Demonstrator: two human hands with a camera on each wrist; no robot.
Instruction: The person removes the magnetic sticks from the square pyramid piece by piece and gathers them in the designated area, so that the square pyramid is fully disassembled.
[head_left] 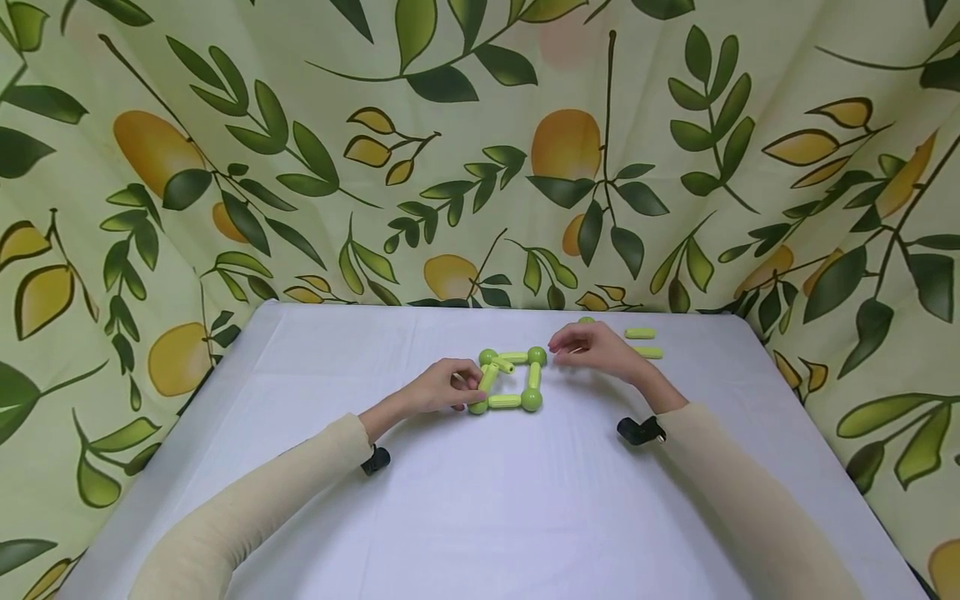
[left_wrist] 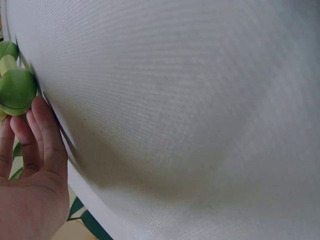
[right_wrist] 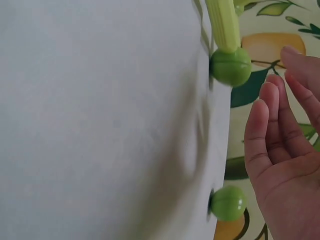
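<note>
1. Steadying the frame comes first: the left hand point(head_left: 441, 385) pinches the near-left corner, a glossy green ball point(head_left: 478, 407), of a square frame point(head_left: 534, 375) built from green balls and ridged pale-green rods, lying mid-counter on the white cloth-covered counter point(head_left: 450, 508).
2. The right hand point(head_left: 596, 348) has released everything; its loosely bent fingers hover just beside the far-right ball point(head_left: 537, 356), apart from it.
3. A slanting pale-green rod point(head_left: 503, 364) reaches from the far-left ball point(head_left: 487, 356) over the frame; whether its end is fully seated I cannot tell.
4. To work it well, brace that corner against the counter and guide the rod straight along its axis, without twisting.
5. Grip lightly, since sideways pressure could probably pop a joint.
6. Mind the spare green ball point(head_left: 587, 320) and two loose pale-green rods point(head_left: 641, 333) beyond the right hand; a sleeve might roll them.
</note>
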